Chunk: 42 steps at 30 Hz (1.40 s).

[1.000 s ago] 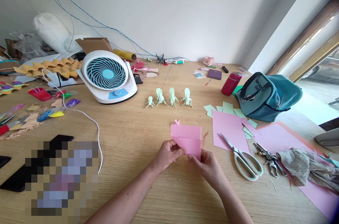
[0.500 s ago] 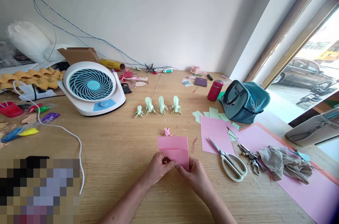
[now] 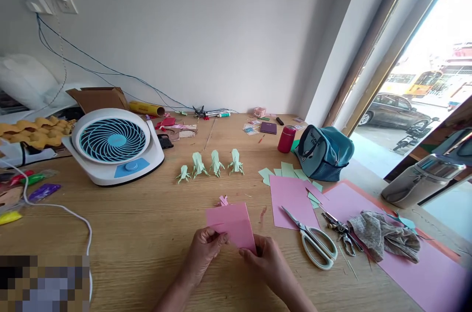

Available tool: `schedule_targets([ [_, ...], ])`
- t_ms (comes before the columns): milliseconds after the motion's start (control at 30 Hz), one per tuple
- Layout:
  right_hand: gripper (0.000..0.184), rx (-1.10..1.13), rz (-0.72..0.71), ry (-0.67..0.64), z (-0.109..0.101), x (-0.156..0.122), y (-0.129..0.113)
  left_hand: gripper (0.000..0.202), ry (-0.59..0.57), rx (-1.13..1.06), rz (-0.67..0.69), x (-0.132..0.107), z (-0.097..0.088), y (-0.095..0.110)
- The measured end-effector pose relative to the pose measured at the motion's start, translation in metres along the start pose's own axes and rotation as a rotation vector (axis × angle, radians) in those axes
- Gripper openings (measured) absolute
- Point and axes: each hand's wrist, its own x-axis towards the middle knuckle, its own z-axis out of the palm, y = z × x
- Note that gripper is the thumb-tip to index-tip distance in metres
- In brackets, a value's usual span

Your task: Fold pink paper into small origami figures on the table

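Observation:
Both hands hold a folded sheet of pink paper (image 3: 236, 223) above the wooden table. My left hand (image 3: 204, 253) pinches its lower left edge between thumb and fingers. At the lower right corner, the thumb and fingers of my right hand (image 3: 267, 260) are closed on the same sheet. A small pink folded paper figure (image 3: 223, 200) lies just behind the sheet, partly covered by it. Farther back stand several pale green origami insects (image 3: 216, 163) in a row, the leftmost one smaller.
White-handled scissors (image 3: 317, 246) lie to the right, touching a flat pink sheet (image 3: 291, 199). Beyond are green paper scraps (image 3: 289, 170), a red flask (image 3: 286, 139) and a blue bag (image 3: 326, 152). Keys (image 3: 342, 233) lie beside a grey cloth (image 3: 383, 235). A fan (image 3: 114, 144) stands left.
My hands have moved slightly apart, the left one sliding toward the paper's left side. The folded paper has tilted a little. The whole view has shifted, with the scene now lower and farther left.

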Motion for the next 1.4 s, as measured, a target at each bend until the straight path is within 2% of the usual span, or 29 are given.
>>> schedule_targets([
  [200,0.041,-0.002,0.031,-0.010,-0.008,0.004,0.007,0.049,0.112,-0.056,0.025,0.010,-0.012,0.004],
  [300,0.041,-0.020,0.026,0.004,-0.014,0.006,0.011,0.051,0.159,-0.078,0.043,0.014,-0.015,0.003],
  [667,0.019,-0.121,0.075,-0.049,-0.028,0.013,0.019,0.053,0.267,-0.114,0.053,0.013,-0.015,0.007],
  [833,0.015,-0.172,0.080,-0.078,-0.033,0.016,0.022,0.056,0.269,-0.095,0.058,0.017,-0.016,0.002],
  [1133,0.022,-0.209,0.062,-0.068,-0.035,0.021,0.026,0.065,0.277,-0.053,0.061,0.025,-0.018,-0.003],
  [1400,0.015,-0.184,0.078,-0.087,-0.040,0.017,0.023,0.068,0.273,-0.042,0.066,0.028,-0.020,-0.007],
])
